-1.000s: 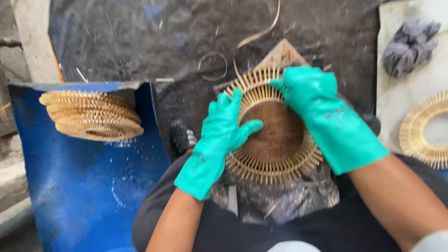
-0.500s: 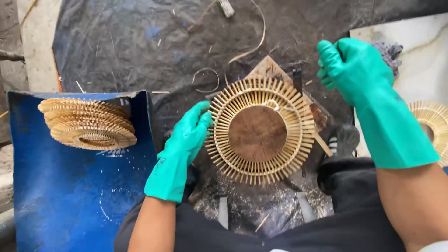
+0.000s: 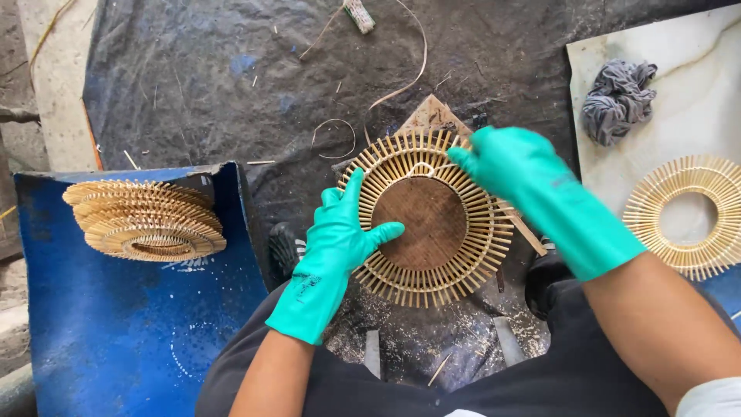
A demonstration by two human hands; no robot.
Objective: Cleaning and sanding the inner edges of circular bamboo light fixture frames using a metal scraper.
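A round woven ring of thin bamboo sticks (image 3: pixel 455 255) lies on a brown wooden block (image 3: pixel 423 224) between my knees. My left hand (image 3: pixel 340 239), in a teal rubber glove, presses on the ring's left rim with the thumb over the brown centre. My right hand (image 3: pixel 517 166), also gloved in teal, rests its fingertips on the ring's upper right rim. Neither hand lifts the ring.
A stack of similar bamboo rings (image 3: pixel 143 220) sits on a blue container (image 3: pixel 108 332) at left. Another single ring (image 3: pixel 687 216) and a grey rag (image 3: pixel 617 100) lie on a pale slab (image 3: pixel 695 85) at right. Black sheeting (image 3: pixel 231 85) with shavings and curled strips covers the ground.
My right hand has come back down from the upper right onto the ring's top rim. My left hand slid further onto the ring, thumb now over the centre.
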